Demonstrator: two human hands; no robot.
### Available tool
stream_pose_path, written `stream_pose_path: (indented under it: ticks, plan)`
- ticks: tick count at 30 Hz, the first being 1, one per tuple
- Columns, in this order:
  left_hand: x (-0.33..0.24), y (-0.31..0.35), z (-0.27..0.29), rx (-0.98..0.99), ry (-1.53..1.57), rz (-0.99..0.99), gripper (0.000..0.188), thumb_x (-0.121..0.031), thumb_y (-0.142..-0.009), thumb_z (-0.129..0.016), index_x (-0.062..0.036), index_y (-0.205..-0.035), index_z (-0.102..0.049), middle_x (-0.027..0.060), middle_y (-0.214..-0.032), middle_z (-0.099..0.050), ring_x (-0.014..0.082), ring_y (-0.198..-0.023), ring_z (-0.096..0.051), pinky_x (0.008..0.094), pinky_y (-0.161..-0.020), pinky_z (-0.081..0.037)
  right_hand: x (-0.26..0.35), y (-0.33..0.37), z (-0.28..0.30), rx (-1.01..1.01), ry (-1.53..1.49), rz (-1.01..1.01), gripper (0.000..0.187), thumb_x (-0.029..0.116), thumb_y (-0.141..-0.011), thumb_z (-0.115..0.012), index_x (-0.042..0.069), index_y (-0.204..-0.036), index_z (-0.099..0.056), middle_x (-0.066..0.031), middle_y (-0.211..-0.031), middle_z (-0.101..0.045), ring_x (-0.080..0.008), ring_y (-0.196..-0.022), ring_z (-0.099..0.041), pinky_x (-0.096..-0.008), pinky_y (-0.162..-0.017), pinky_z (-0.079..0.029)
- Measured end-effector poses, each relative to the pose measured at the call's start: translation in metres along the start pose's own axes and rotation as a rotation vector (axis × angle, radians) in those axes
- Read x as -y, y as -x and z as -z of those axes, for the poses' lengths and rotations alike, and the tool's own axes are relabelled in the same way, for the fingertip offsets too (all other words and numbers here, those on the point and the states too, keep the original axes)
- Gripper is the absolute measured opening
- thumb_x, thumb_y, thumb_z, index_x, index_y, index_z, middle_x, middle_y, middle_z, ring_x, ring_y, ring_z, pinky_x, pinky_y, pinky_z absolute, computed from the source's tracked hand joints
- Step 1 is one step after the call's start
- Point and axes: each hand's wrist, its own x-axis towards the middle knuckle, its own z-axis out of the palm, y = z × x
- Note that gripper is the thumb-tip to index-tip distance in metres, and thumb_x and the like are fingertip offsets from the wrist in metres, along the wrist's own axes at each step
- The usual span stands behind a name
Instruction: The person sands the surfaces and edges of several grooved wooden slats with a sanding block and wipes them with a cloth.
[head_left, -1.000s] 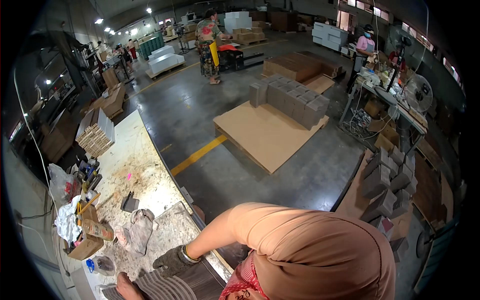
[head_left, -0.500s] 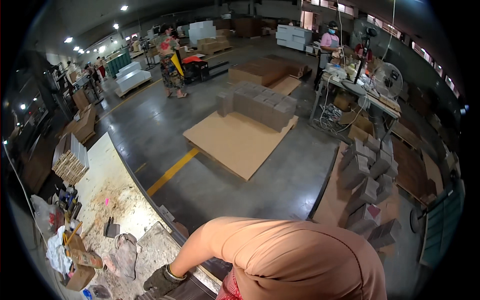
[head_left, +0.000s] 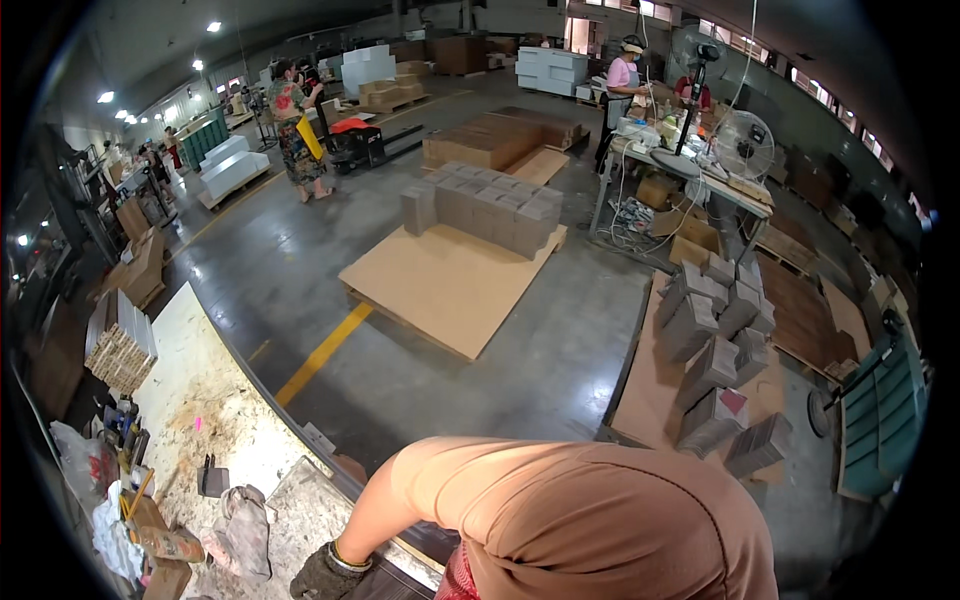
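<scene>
My right arm, in a tan sleeve, reaches from the lower middle toward the workbench (head_left: 225, 380) on the left. My right hand (head_left: 325, 574), in a dark work glove, is at the lower edge, beside a dark brown panel (head_left: 385, 585). Its fingers are partly cut off by the frame, so their grip is unclear. A crumpled, stained cloth (head_left: 240, 530) lies just left of the glove. Farther up the bench is a small dark flat piece (head_left: 212, 478). Of my left hand nothing shows.
Tools, a plastic bag (head_left: 82, 455) and a cardboard box (head_left: 165, 578) crowd the bench's left side. Ahead, a pallet (head_left: 450, 290) bears stacked grey-brown blocks (head_left: 490, 205). More blocks (head_left: 705, 370) stand at right. A person (head_left: 295, 130) is near a pallet jack (head_left: 355, 145); others work at a table (head_left: 690, 175).
The view has turned slightly right, so the room sits farther left in the picture. My gloved hand appears a little lower, still beside the brown panel. The far person's pose has shifted.
</scene>
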Motion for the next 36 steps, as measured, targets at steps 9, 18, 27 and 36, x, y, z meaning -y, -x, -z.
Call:
stream_pose_path:
  ticks: [9,18,27,36]
  plan:
    - [0.007,0.007,-0.008,-0.060,-0.051,0.009,0.030,-0.027,-0.097,-0.041,-0.0037,-0.093,-0.059,0.0247,-0.076,-0.063,0.0416,-0.066,-0.060,0.0477,-0.062,-0.047,0.011,0.001,-0.002,0.030,0.042,-0.009,0.064,0.043,-0.086,-0.054,0.008,-0.138,-0.042,-0.0190,-0.130,-0.053,-0.0319,-0.114,-0.056,-0.0390,-0.102,-0.041]
    - [-0.005,0.007,-0.003,-0.136,-0.242,-0.062,0.033,-0.035,-0.096,-0.049,-0.0070,-0.085,-0.063,0.0198,-0.068,-0.063,0.0368,-0.055,-0.058,0.0468,-0.054,-0.045,0.016,0.003,-0.005,0.038,0.056,-0.005,0.063,0.043,-0.085,-0.055,0.009,-0.137,-0.043,-0.0190,-0.129,-0.054,-0.0315,-0.113,-0.057,-0.0386,-0.102,-0.040]
    - [-0.024,0.012,0.004,-0.179,-0.109,0.005,0.035,-0.035,-0.096,-0.051,-0.0050,-0.087,-0.066,0.0197,-0.072,-0.063,0.0364,-0.059,-0.058,0.0453,-0.058,-0.046,0.012,-0.003,-0.007,0.052,0.040,0.001,0.063,0.042,-0.084,-0.055,0.009,-0.136,-0.044,-0.0190,-0.127,-0.055,-0.0310,-0.112,-0.057,-0.0382,-0.103,-0.040]
    - [-0.030,0.005,0.007,-0.130,-0.056,-0.047,0.035,-0.034,-0.095,-0.054,-0.0022,-0.095,-0.067,0.0217,-0.080,-0.065,0.0367,-0.069,-0.060,0.0444,-0.066,-0.048,0.005,0.006,0.004,0.024,0.063,-0.010,0.063,0.042,-0.083,-0.056,0.009,-0.135,-0.046,-0.0189,-0.126,-0.057,-0.0306,-0.111,-0.058,-0.0379,-0.103,-0.040]
